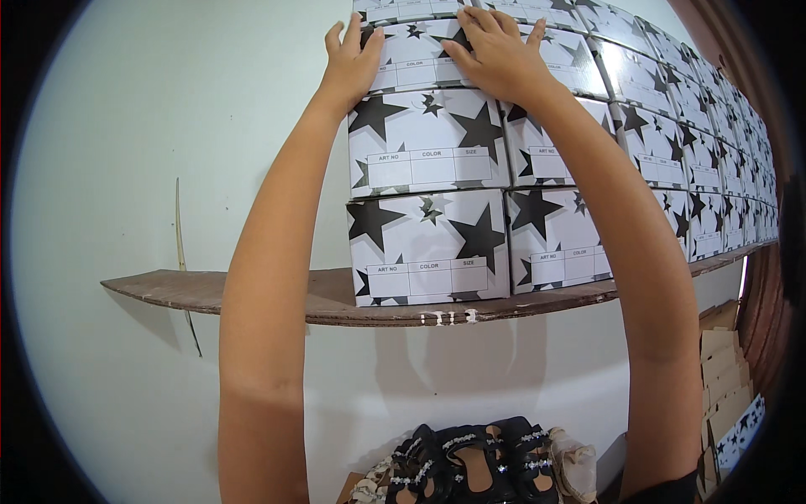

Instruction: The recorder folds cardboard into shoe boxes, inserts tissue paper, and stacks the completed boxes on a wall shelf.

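Observation:
Both arms reach up to a stack of white shoe boxes printed with black stars. My left hand (351, 60) is at the left edge of an upper shoe box (411, 71), its thumb over the front face and its fingers along the side. At the same box's right edge, my right hand (508, 63) has its thumb on the front and its fingers spread near the top. The two hands clasp this box between them. Another box (407, 10) sits above it, cut off by the frame. Below are a middle box (428, 139) and a bottom box (428, 244).
A brown wall shelf (168, 288) carries the boxes; more stacked boxes (651, 71) run along it to the right. Black sandals with shiny trim (474, 462) are beneath the shelf. Cardboard pieces (722, 370) stand at lower right. A pale wall (117, 168) is behind.

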A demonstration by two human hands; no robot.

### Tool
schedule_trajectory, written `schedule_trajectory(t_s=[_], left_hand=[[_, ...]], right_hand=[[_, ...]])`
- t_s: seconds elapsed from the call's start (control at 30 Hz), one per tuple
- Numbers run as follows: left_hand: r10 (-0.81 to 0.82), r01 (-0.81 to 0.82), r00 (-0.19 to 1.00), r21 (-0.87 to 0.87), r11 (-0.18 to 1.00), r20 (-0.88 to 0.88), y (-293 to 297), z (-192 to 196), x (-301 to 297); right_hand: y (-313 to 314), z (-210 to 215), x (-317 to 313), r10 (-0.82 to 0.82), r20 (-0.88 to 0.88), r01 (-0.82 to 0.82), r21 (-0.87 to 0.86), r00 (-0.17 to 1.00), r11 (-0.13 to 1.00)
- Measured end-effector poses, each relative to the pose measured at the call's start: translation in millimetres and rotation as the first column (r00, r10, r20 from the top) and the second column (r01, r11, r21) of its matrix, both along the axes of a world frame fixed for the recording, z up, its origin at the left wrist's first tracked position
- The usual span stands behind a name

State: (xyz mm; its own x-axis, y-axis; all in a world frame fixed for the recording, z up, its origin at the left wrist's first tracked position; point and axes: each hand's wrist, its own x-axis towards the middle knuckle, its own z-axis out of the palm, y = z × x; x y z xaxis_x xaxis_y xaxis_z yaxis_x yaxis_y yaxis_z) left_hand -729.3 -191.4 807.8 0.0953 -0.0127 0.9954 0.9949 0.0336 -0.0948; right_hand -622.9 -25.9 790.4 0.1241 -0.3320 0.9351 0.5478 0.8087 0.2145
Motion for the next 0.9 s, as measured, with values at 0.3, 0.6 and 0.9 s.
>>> schedule_trajectory(t_s=[0.3, 0.6, 0.9], left_hand=[[0.446, -0.447, 0.895, -0.027, 0.894, -0.019, -2, -4, 3], [0.728, -0.716, 0.676, 0.135, 0.685, -0.116, 14, -65, 7], [0.644, -0.611, 0.709, 0.206, 0.764, -0.287, 40, -145, 21]], right_hand=[[-27, -18, 3, 0.145, -0.003, -0.144, -0.18, 0.989, 0.973], [-16, -58, -11, 0.236, -0.016, -0.234, -0.187, 0.972, 0.954], [-7, -144, 4, 0.139, 0.057, -0.139, 0.004, 0.989, 0.99]])
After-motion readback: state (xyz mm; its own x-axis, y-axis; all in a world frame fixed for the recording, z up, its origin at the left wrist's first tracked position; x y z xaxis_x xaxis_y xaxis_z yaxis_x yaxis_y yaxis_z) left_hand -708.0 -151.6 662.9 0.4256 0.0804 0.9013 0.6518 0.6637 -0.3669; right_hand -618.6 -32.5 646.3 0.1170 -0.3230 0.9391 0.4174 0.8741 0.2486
